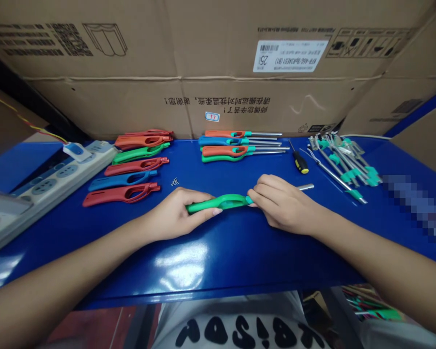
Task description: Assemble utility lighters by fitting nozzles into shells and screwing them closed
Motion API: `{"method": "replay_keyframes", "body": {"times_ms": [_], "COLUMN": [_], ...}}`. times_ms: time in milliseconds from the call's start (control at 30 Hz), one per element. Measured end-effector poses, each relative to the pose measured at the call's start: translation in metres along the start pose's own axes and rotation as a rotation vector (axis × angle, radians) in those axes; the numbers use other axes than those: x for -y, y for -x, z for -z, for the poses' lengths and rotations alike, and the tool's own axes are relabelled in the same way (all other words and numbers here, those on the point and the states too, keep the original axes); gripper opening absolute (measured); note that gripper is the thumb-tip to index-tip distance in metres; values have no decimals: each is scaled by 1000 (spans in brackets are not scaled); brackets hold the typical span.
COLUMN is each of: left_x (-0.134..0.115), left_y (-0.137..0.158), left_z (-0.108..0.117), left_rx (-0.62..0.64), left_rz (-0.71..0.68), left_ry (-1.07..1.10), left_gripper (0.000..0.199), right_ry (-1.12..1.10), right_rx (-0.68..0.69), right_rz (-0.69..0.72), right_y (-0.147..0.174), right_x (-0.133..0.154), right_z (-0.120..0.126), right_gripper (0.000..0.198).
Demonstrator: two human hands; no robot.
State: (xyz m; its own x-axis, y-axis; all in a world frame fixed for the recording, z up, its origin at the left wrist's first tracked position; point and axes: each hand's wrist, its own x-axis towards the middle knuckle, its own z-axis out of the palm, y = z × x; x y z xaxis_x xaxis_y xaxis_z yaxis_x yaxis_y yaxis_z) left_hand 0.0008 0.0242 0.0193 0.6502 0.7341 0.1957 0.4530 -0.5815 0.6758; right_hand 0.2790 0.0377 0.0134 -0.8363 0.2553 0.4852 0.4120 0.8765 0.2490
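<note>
Above blue table [232,261], left hand [169,213] grips green lighter handle [205,205]; right hand [285,201] pinches one teal-collared metal tube [306,187] at its front. From that handle: left, six tubeless handles [125,168], apparently remaining; behind, at least four tubed lighters [223,151], apparently done; right, tube pile [349,162], uncountable, one screwdriver [300,162]; behind-left, screws [175,182], uncountable.

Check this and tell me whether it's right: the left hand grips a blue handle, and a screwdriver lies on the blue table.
One thing is wrong: the handle in the left hand is green, not blue, as the head view shows. The screwdriver does lie on the blue table.
</note>
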Motion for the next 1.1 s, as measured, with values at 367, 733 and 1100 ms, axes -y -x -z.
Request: {"method": "replay_keyframes", "body": {"times_ms": [367,733,1100], "left_x": [-6,0,-1], "left_y": [5,5,2], "left_z": [-4,-2,1], "left_rx": [-37,-84,57], "left_rz": [-156,-265,-80], "left_ry": [-123,-408,-633], "left_gripper": [16,27,43], "right_ry": [-126,-256,-410], "right_rx": [-18,-38,274], "right_rz": [-53,-98,-349], "right_y": [2,-2,4], "right_x": [6,3,-33], "right_z": [-7,-10,-4], "right_gripper": [22,19,13]}}
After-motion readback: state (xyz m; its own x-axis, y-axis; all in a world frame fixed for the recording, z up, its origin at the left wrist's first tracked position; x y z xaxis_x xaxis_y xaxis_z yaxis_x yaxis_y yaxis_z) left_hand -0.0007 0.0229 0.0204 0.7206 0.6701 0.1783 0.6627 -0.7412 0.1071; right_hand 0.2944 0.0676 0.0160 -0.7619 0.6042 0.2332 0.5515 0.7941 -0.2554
